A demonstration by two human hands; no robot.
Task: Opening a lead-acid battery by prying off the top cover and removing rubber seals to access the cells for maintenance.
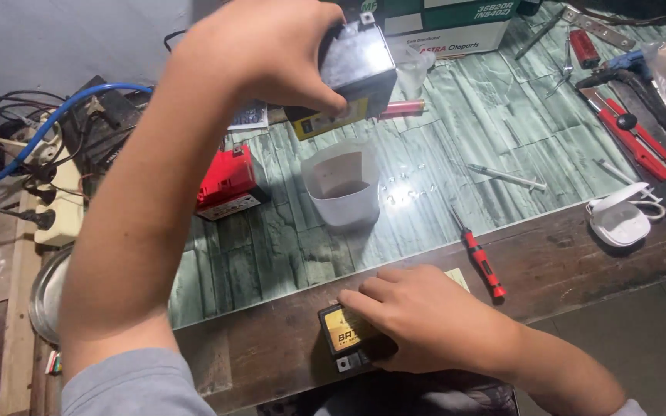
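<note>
Gripping a small black battery (358, 68) with a yellow label on its side, the left hand (267, 46) holds it lifted and tipped above a translucent plastic jug (342, 187), its thumb and fingers curled tight around the case; whether anything runs out of the battery cannot be told. The jug stands upright on the green wood-pattern mat (287, 246) directly below, a dark shadow showing low inside it. The right hand (425, 320) lies flat on a second black battery (344, 337) with a yellow top label, fingers together and pressed down on it; this battery sits on the brown wooden table edge (564, 262), close to the person's body. Just beside the right hand, on the wood, lies a red-handled screwdriver (481, 262), its tip reaching onto the mat. To the left of the jug rests a red battery (227, 181), and beyond it a tangle of cables with a blue hose (63, 115) and a cream power strip (59, 204). Farther right on the mat lie a grey pen-like tool (506, 176) and a red utility knife (630, 131), while a white lidded case (618, 219) sits at the mat's edge. At the back stands a green and white cardboard box (449, 23).
</note>
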